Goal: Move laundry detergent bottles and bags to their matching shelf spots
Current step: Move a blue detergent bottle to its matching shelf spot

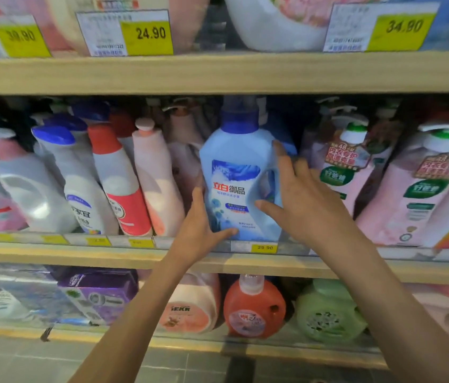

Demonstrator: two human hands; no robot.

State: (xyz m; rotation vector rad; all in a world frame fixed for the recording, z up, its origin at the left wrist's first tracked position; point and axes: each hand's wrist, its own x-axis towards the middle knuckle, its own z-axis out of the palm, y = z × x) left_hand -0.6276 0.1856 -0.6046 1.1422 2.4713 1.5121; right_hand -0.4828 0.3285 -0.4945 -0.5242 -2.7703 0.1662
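A light blue detergent bottle (234,172) with a dark blue cap stands upright on the middle shelf (79,251), above a yellow 29.90 price tag (264,247). My left hand (200,230) presses its lower left side, the thumb lying along its base. My right hand (304,197) covers the bottle's right edge by the handle, fingers spread and thumb across the front. Both hands touch the bottle; neither is fully wrapped around it.
Left of the blue bottle stand white, red-and-white and pink bottles (118,183); right of it are pink bottles with green labels (339,172). The lower shelf holds a purple box (99,294), an orange jug (253,308) and a green jug (328,313). An upper shelf board (218,73) hangs overhead.
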